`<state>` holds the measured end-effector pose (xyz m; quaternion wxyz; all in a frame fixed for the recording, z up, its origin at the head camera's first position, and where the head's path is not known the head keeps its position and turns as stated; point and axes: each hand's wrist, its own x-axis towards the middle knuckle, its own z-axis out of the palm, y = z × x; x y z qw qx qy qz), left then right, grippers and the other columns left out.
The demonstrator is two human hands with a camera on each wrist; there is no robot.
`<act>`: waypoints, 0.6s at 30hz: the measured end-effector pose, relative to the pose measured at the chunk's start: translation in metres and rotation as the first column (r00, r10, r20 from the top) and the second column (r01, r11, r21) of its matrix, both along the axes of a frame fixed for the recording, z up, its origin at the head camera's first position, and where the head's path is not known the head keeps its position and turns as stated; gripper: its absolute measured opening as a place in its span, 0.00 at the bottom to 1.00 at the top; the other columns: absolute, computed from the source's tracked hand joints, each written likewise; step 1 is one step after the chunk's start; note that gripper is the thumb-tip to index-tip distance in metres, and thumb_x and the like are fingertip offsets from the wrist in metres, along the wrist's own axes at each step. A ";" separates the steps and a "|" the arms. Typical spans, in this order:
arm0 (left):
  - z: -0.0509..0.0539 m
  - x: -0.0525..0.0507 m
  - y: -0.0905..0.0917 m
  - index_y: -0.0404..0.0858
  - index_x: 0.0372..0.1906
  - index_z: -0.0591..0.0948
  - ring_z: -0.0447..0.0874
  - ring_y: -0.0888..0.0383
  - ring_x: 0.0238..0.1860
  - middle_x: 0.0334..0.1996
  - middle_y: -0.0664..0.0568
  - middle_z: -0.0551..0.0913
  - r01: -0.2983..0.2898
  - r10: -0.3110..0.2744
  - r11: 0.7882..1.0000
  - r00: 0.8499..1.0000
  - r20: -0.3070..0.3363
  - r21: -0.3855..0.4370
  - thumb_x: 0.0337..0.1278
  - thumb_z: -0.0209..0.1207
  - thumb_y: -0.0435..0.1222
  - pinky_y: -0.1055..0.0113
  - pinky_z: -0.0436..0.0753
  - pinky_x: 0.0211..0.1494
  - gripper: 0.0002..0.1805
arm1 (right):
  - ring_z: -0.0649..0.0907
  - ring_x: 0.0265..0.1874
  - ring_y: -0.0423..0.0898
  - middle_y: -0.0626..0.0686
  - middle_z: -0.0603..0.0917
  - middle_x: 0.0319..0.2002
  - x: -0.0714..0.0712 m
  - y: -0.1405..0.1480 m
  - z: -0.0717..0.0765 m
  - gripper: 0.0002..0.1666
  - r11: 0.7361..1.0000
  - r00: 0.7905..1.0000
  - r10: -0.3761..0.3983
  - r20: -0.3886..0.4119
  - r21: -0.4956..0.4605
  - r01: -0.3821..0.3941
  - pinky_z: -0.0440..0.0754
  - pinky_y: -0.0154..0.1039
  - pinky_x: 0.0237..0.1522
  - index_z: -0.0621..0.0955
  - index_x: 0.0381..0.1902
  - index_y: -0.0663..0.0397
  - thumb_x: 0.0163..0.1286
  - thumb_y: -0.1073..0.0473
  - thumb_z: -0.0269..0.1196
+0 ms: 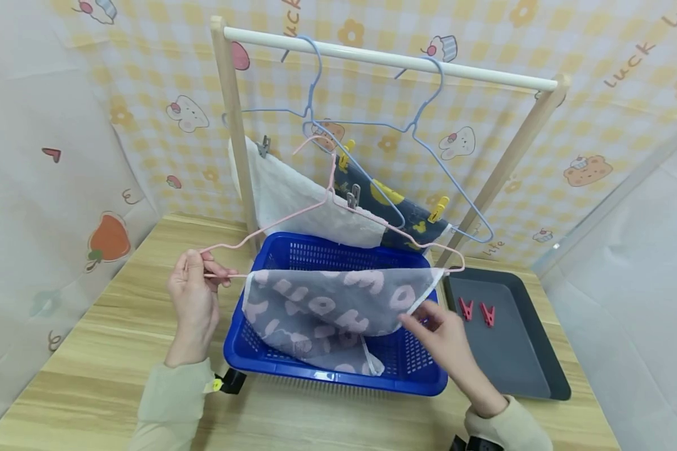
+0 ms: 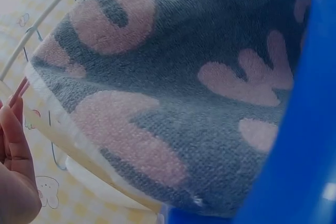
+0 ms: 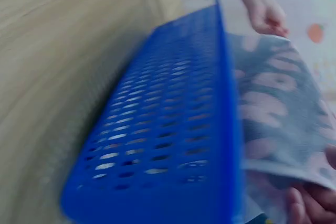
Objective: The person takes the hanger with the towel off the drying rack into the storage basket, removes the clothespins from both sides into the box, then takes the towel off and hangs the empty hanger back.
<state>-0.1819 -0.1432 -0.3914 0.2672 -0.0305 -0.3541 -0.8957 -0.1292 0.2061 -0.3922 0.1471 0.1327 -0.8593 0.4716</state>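
Observation:
A pink wire hanger [image 1: 331, 190] is held over the blue basket [image 1: 327, 376]. My left hand [image 1: 194, 291] grips the hanger's left corner between thumb and fingers. Over the hanger's lower bar hangs a grey towel [image 1: 316, 307] with pink letters and white edging, its lower part dipping into the basket. At the towel's right edge, my right hand [image 1: 442, 335] pinches the white hem. In the left wrist view, the towel [image 2: 173, 93] fills most of the picture beside the left hand [image 2: 18, 171]. Fingers of the right hand [image 3: 315, 205] show under the hem in the right wrist view.
Behind the basket stands a wooden rack with a white rail [image 1: 383, 58] carrying blue hangers [image 1: 414, 125]. A white towel [image 1: 310, 216] and a dark towel [image 1: 406, 219] hang there with clips. To the right, a grey tray [image 1: 519, 351] holds two red clothespins [image 1: 488, 314].

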 end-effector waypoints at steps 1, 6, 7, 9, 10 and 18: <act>0.000 0.000 0.000 0.29 0.27 0.71 0.81 0.55 0.13 0.10 0.46 0.77 0.003 -0.003 1.000 1.000 -0.004 -0.006 0.68 0.49 0.37 0.74 0.75 0.14 0.16 | 0.72 0.17 0.34 0.44 0.77 0.19 -0.002 0.001 0.003 0.05 0.996 0.998 -0.042 0.037 -0.083 0.045 0.71 0.29 0.17 0.80 0.25 0.60 0.59 0.68 0.65; 0.000 0.001 0.002 0.29 0.27 0.71 0.81 0.56 0.14 0.11 0.47 0.77 0.001 -0.001 1.000 1.000 0.005 -0.021 0.68 0.48 0.38 0.74 0.75 0.14 0.16 | 0.73 0.19 0.38 0.44 0.78 0.18 -0.007 0.003 0.009 0.09 0.921 0.985 -0.117 0.130 -0.356 0.157 0.72 0.29 0.21 0.79 0.26 0.72 0.64 0.69 0.61; 0.000 0.002 0.002 0.29 0.28 0.71 0.81 0.56 0.14 0.11 0.47 0.77 -0.003 0.003 1.000 1.000 0.006 -0.018 0.69 0.47 0.38 0.74 0.75 0.14 0.16 | 0.72 0.18 0.38 0.43 0.76 0.17 -0.007 0.003 0.008 0.09 0.929 0.987 -0.103 0.126 -0.342 0.141 0.71 0.30 0.20 0.79 0.25 0.71 0.64 0.69 0.61; 0.000 0.002 0.003 0.29 0.28 0.71 0.81 0.56 0.14 0.11 0.46 0.77 -0.013 0.013 1.000 1.000 0.008 -0.010 0.69 0.47 0.37 0.74 0.75 0.14 0.16 | 0.70 0.17 0.36 0.41 0.73 0.15 -0.004 0.003 0.003 0.08 0.960 0.993 -0.063 0.102 -0.266 0.088 0.68 0.31 0.16 0.80 0.22 0.68 0.62 0.70 0.63; 0.000 0.001 0.004 0.29 0.28 0.71 0.81 0.56 0.14 0.11 0.46 0.77 -0.017 0.017 1.000 1.000 0.007 -0.005 0.69 0.47 0.37 0.74 0.75 0.14 0.16 | 0.69 0.16 0.35 0.40 0.71 0.15 -0.002 0.003 0.000 0.08 0.974 0.995 -0.037 0.088 -0.219 0.055 0.66 0.31 0.14 0.81 0.21 0.65 0.60 0.71 0.64; -0.001 -0.001 0.003 0.27 0.29 0.71 0.80 0.56 0.13 0.10 0.46 0.76 -0.027 0.027 0.999 0.999 0.020 0.020 0.69 0.48 0.37 0.75 0.75 0.13 0.16 | 0.74 0.22 0.33 0.40 0.81 0.23 0.008 -0.002 -0.007 0.05 0.979 0.957 0.120 0.263 -0.189 -0.071 0.75 0.28 0.24 0.83 0.28 0.70 0.58 0.69 0.66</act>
